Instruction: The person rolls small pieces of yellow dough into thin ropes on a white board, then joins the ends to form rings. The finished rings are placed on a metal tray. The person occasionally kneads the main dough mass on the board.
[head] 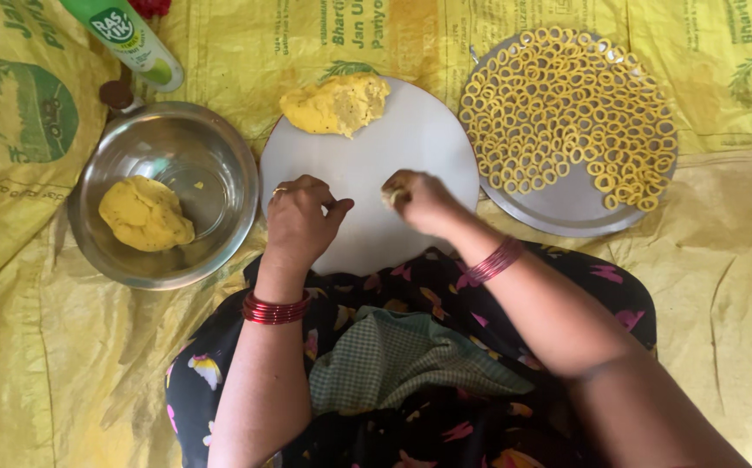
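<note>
Two hands over round white board (410, 147): left hand (299, 218) curled, fingertips pinched, contents unclear; right hand (419, 201) closed on small dough bit (389, 197). Beyond grip, yellow dough lump (337, 104) on board's far edge. Right: tray (566, 208) of dough rings (566, 108). Left: steel bowl (220, 156) with dough ball (144, 214).

Pale grey round board (393, 165) under my fingers; yellow dough lump (337, 104) beyond them. Steel bowl (220, 156) left, yellow dough ball (145, 213) inside. Yellow rings (566, 104) right on grey tray (566, 212). Red bangles (275, 309); black floral dress (428, 286); green-checked cloth (393, 360); yellow printed sacking (740, 260).
</note>
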